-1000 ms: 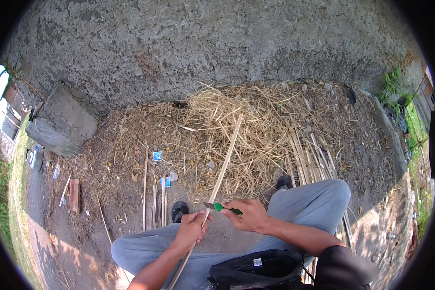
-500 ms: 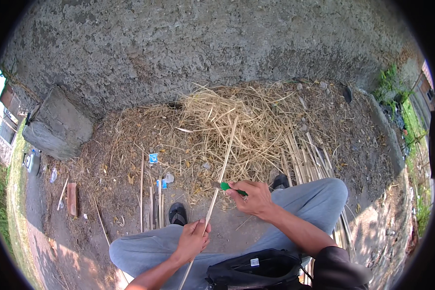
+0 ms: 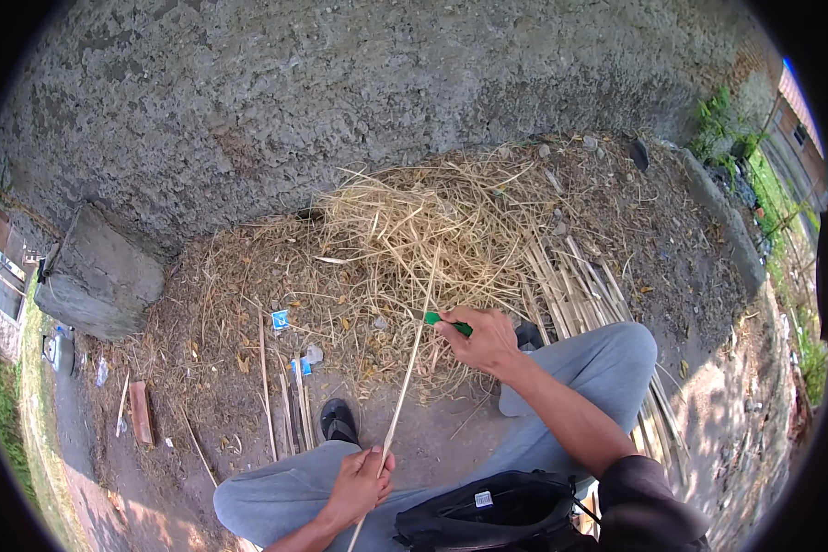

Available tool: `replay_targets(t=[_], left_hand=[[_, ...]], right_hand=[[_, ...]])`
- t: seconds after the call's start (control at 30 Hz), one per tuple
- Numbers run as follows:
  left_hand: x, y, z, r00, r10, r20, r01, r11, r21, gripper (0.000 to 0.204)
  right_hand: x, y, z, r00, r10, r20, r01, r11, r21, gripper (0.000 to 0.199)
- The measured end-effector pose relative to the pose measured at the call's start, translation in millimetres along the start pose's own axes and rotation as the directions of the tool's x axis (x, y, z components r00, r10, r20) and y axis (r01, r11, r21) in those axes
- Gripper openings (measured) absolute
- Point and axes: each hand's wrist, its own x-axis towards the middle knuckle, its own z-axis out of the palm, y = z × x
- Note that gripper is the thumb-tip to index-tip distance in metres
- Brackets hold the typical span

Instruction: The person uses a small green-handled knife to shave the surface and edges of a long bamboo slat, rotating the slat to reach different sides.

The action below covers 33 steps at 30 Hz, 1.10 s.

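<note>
A long pale strip, which looks like split bamboo, slants from my lap up toward the pile of shavings. My left hand is closed round its lower part, above my left thigh. Farther along, my right hand grips a knife with a green handle. The short blade meets or crosses the strip just left of the fingers; I cannot tell how deep it bites. Beyond both hands lies a heap of thin curled shavings.
More pale strips lie beside my right knee, and a few beyond my left foot. A rough wall closes off the far side. At left stand a concrete block and a brick. An open black bag rests on my lap.
My right hand and the knife have moved away from me along the strip. My left hand sits a little nearer to me, so the hands are farther apart. The view has tilted slightly.
</note>
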Motion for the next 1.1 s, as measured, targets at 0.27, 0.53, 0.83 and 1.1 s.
replay_targets(t=[0.27, 0.53, 0.83, 1.1], left_hand=[[-3, -7, -4, 0.993, -0.12, 0.022, 0.12, 0.992, 0.03, 0.033], [8, -21, -16, 0.981, -0.195, 0.02, 0.194, 0.981, 0.022, 0.032], [22, -25, -33, 0.99, -0.136, 0.03, 0.135, 0.99, 0.03, 0.033], [43, -1, -31, 0.997, -0.014, -0.076, 0.016, 0.999, 0.03, 0.028]], right_hand=[[10, 34, 3, 0.967, 0.223, 0.121, -0.197, 0.96, -0.2, 0.028], [6, 72, 34, 0.932, 0.327, 0.158, -0.271, 0.916, -0.297, 0.028], [11, 65, 43, 0.873, 0.435, 0.222, -0.374, 0.888, -0.269, 0.025], [3, 4, 20, 0.901, 0.379, 0.211, -0.339, 0.919, -0.202, 0.028]])
